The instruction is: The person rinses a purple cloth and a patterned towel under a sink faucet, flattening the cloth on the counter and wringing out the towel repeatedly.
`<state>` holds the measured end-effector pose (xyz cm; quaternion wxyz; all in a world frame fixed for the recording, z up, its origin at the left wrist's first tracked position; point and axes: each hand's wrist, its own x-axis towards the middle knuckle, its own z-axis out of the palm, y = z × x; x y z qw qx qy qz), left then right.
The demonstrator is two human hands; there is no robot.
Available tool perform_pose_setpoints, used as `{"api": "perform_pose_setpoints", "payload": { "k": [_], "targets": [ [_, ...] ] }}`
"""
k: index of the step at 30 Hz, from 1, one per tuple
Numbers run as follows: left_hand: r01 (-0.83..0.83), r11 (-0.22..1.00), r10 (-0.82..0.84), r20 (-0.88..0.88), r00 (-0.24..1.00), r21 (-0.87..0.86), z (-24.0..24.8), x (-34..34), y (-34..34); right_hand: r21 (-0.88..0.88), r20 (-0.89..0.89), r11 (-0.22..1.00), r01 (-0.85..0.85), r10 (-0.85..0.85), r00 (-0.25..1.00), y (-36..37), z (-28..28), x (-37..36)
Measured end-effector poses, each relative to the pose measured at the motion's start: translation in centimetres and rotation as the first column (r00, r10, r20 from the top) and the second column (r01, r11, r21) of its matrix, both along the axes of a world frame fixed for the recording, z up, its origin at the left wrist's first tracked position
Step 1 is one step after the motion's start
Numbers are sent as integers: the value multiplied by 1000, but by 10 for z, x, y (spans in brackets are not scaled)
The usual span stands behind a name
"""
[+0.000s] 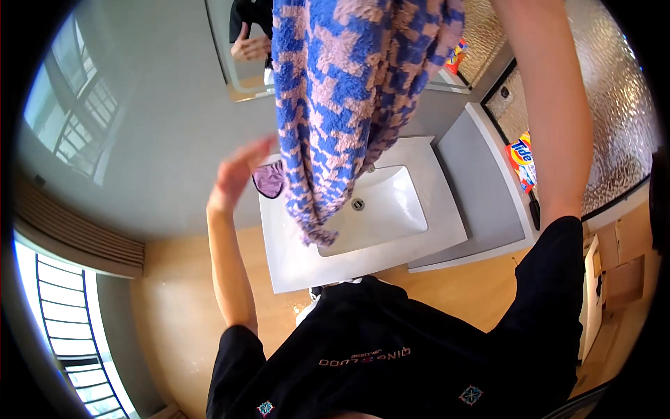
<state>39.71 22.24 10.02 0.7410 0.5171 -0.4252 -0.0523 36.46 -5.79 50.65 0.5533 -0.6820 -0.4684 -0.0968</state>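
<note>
At the far left I see a window point(70, 112) set in the grey wall. My left hand point(237, 171) is raised with fingers spread wide, holding nothing, just left of a small purple cloth point(269, 179) lying on the sink's left rim. Next comes the towel point(349, 98), a thick terry piece in a blue and pale pink check, hanging from the top edge down over the white sink point(391, 202), its frayed lower corner above the basin. My right arm rises at the right; its hand is out of view, so I cannot tell its grip. Further right, a bright packet point(522, 160) lies on the grey counter point(481, 188).
</note>
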Motion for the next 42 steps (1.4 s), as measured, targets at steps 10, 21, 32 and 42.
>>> {"api": "perform_pose_setpoints", "payload": {
  "k": [10, 21, 32, 42],
  "targets": [
    [885, 282, -959, -117, 257, -371, 193, 58, -142, 198, -167, 945, -259, 293, 941, 13, -39, 17],
    [881, -376, -873, -208, -441, -289, 127, 21, -171, 131, -490, 841, 524, -404, 772, -85, -146, 42],
    [884, 321, -618, -783, -77, -340, -121, 3, -99, 27, -1000, 832, 554, 30, 4, -85, -431, -20],
    [656, 235, -763, -554, -333, -717, -170, -46, -147, 668, -598, 744, 12, 528, 602, -118, -520, -70]
  ]
}}
